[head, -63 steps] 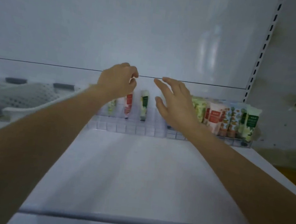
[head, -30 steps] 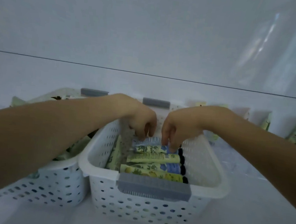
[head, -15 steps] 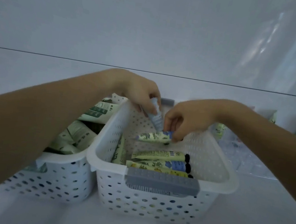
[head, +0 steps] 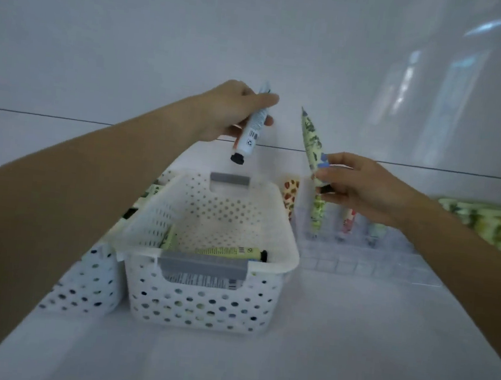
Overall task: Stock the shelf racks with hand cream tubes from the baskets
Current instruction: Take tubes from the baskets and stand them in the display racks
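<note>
My left hand (head: 231, 112) grips a white hand cream tube (head: 250, 134), cap down, above the far end of a white perforated basket (head: 285, 255) on the shelf. My right hand (head: 358, 185) pinches a green floral tube (head: 310, 135) near its cap, its crimped end pointing up, just right of the basket. A few tubes (head: 230, 251) still lie in the basket. The clear shelf rack (head: 368, 265) sits to the right, with several tubes (head: 317, 212) standing in its back slots.
A second perforated basket (head: 84, 284) with more tubes stands left of the first, partly behind my left arm. A row of green floral tubes (head: 486, 224) fills the rack at far right. The white shelf surface (head: 286, 364) stretches in front.
Both hands lifted out of the basket, each holding a tube. The left hand rose above the basket's far end; the right hand moved right toward the rack.
</note>
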A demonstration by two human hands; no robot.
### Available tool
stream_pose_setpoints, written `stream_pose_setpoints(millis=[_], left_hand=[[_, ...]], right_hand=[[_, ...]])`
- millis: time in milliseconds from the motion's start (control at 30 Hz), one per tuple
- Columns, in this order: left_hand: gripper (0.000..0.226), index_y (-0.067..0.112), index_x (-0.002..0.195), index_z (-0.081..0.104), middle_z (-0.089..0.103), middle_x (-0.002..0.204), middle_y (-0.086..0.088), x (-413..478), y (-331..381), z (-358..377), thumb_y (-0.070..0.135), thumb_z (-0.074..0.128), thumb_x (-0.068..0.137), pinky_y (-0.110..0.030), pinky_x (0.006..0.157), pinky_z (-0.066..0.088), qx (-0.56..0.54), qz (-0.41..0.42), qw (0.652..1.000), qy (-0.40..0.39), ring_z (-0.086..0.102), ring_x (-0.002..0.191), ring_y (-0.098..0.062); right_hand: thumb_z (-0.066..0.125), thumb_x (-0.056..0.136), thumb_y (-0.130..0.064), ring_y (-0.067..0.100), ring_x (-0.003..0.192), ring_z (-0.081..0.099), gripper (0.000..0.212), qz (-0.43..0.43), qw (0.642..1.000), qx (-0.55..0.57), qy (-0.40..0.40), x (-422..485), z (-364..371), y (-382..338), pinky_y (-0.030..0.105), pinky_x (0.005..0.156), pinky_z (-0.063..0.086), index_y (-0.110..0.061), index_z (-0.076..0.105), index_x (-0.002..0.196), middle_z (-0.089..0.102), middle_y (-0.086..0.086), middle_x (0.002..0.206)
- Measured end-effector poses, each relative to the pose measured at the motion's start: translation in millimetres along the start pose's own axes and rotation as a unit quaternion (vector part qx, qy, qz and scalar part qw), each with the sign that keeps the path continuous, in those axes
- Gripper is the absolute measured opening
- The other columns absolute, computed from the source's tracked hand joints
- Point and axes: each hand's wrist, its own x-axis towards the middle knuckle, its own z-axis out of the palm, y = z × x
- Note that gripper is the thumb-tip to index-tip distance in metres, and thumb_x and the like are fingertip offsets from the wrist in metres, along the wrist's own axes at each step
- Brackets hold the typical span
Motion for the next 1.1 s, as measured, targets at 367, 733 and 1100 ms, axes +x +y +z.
stream_pose_setpoints(millis=[367,733,1100], left_hand=[[0.029,0.014,0.072,0.039,0.056,0.079,-0.007,-17.2,52.0,166.0,0.019,0.063,0.087,-0.022,0.051,0.050,-0.126,0.021,0.991,-0.028,0.057,0.055,-0.012],[0.041,0.010,0.124,0.052,0.050,0.113,-0.005,-37.4,50.7,317.5,-0.010,0.044,0.089,-0.030,0.073,0.048,-0.207,0.030,0.977,0.040,0.050,0.091,-0.018],[0.038,0.008,0.123,0.053,0.051,0.096,-0.007,-39.2,24.0,362.8,-0.008,0.049,0.089,-0.023,0.062,0.051,-0.260,-0.009,0.960,0.105,0.054,0.075,-0.012]], right_hand=[[0.073,0.075,-0.013,0.005,0.064,0.060,0.026,-0.029,0.992,-0.033,0.120,-80.8,-91.3,19.3,0.015,0.055,0.050,-0.015,0.055,0.094,0.062,0.000,0.086],[0.074,0.075,-0.026,0.003,0.055,0.064,0.031,-0.049,0.972,-0.009,0.229,-152.4,-207.7,60.6,0.018,0.049,0.051,-0.019,0.052,0.095,0.068,-0.010,0.073],[0.071,0.079,-0.032,0.015,0.069,0.063,0.042,-0.072,0.954,-0.099,0.273,-168.3,-255.2,74.7,0.035,0.069,0.056,-0.005,0.049,0.102,0.062,0.013,0.095]])
